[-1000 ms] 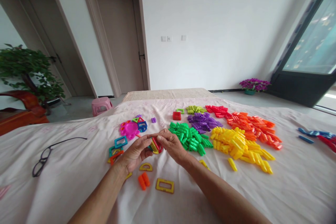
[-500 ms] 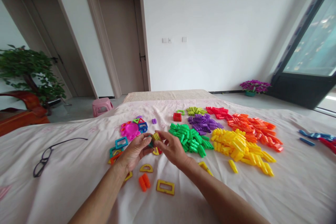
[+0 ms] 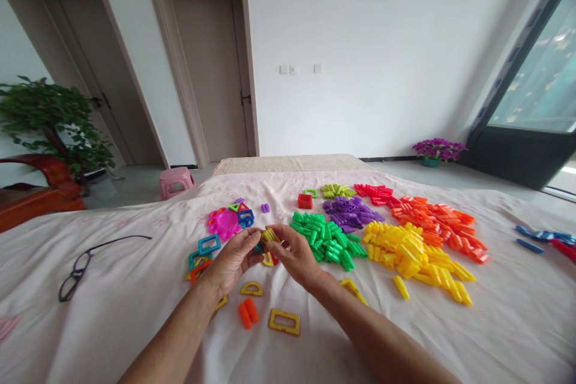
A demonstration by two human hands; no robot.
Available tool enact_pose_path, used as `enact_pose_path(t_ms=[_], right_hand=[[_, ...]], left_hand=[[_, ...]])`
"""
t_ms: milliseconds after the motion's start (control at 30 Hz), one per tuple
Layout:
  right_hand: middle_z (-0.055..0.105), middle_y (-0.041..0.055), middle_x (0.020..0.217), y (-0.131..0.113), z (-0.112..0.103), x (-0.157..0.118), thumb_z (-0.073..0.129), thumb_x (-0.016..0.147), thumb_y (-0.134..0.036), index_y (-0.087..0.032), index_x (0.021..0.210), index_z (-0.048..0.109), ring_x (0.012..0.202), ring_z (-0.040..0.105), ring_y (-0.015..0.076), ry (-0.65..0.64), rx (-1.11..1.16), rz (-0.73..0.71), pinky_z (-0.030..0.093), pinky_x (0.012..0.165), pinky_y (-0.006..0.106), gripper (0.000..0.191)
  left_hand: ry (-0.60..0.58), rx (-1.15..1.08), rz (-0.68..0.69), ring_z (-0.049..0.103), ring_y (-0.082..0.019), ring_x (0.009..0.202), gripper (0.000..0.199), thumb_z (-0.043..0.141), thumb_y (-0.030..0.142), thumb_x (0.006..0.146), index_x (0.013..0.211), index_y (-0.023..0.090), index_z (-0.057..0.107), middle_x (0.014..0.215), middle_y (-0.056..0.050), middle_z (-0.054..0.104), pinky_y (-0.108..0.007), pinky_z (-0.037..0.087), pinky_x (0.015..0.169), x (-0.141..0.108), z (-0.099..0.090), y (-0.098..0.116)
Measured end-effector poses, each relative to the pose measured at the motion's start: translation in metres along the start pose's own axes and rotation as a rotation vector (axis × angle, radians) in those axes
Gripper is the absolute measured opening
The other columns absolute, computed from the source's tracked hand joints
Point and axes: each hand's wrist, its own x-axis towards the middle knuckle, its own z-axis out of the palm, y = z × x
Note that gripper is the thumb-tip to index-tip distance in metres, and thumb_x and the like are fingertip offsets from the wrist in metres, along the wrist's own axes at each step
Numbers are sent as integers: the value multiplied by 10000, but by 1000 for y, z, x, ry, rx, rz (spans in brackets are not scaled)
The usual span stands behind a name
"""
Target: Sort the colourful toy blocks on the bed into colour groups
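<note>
My left hand (image 3: 236, 257) is closed on a small teal piece (image 3: 258, 248), mostly hidden by the fingers. My right hand (image 3: 294, 254) pinches a yellow ridged piece (image 3: 269, 235), and the two hands nearly meet. Just below them lies a red and yellow piece (image 3: 269, 259). Nearer me are a yellow half-round frame (image 3: 251, 289), orange pieces (image 3: 248, 312) and a yellow rectangular frame (image 3: 284, 322). Right of my hands is a pile of green pieces (image 3: 326, 239).
Yellow (image 3: 411, 252), purple (image 3: 351, 213) and orange pieces (image 3: 436, 222) are heaped at the right. Left stand a pink ring-shaped piece (image 3: 224, 224) and teal frames (image 3: 209, 244). Black glasses (image 3: 76, 273) lie far left on the cloth (image 3: 148, 306).
The view has shifted very slightly. Both hands stay together, and the yellow piece between them is turned a little.
</note>
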Motion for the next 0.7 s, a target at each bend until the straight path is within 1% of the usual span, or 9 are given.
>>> enact_pose_path(t_ms=[67, 133, 300, 367, 433, 500, 600, 700], right_hand=[[737, 28, 923, 0, 0, -1, 680, 825, -253, -206, 1024, 717, 821, 659, 179, 50, -102, -12, 490, 706, 265, 208], [743, 22, 908, 0, 0, -1, 692, 818, -234, -214, 1000, 730, 817, 663, 179, 67, -180, -17, 487, 715, 266, 186], [737, 26, 920, 0, -1, -2, 726, 821, -231, -239, 1057, 752, 851, 644, 182, 61, -327, -72, 480, 785, 285, 237], [717, 31, 932, -3, -3, -1, 724, 840, -248, -255, 1109, 747, 864, 629, 178, 4, -318, -106, 479, 802, 290, 270], [681, 34, 923, -7, -6, 1, 705, 868, -274, -260, 1147, 738, 883, 613, 175, -77, -253, -132, 480, 809, 289, 281], [647, 34, 900, -13, -8, 3, 688, 888, -298, -250, 1142, 740, 904, 600, 176, -150, -182, -148, 481, 817, 291, 264], [630, 38, 895, -18, -11, 5, 684, 897, -332, -236, 1104, 750, 916, 585, 180, -189, -137, -169, 473, 831, 303, 238], [622, 45, 906, -19, -12, 6, 651, 920, -387, -238, 1094, 751, 935, 573, 187, -186, -111, -180, 466, 865, 322, 250]], left_hand=[[33, 38, 31, 669, -136, 828, 406, 803, 420, 745, 1023, 175, 637, 957, -46, 696, -223, 536, 699, 0, 2, -1], [51, 72, 52, 663, -143, 853, 404, 810, 414, 735, 1002, 168, 633, 961, -48, 690, -226, 526, 704, 0, 5, -2], [71, 80, 58, 659, -145, 837, 397, 806, 416, 726, 983, 176, 620, 959, -40, 694, -240, 508, 703, 0, 8, -1], [36, 88, 46, 659, -145, 837, 392, 799, 407, 734, 998, 176, 625, 973, -46, 697, -246, 506, 721, -1, 7, 1], [-15, 100, 27, 656, -141, 846, 391, 784, 394, 754, 1041, 176, 634, 999, -54, 698, -248, 503, 746, -3, 4, 5], [-50, 111, 4, 654, -142, 879, 412, 778, 384, 762, 1093, 184, 634, 1035, -61, 698, -251, 500, 779, -4, 1, 8], [-75, 127, -17, 653, -153, 940, 478, 786, 370, 754, 1167, 199, 617, 1088, -68, 696, -254, 494, 819, -5, -5, 13], [-106, 147, -6, 653, -167, 981, 555, 784, 366, 752, 1248, 209, 588, 1146, -81, 684, -258, 489, 835, -6, -9, 14]])
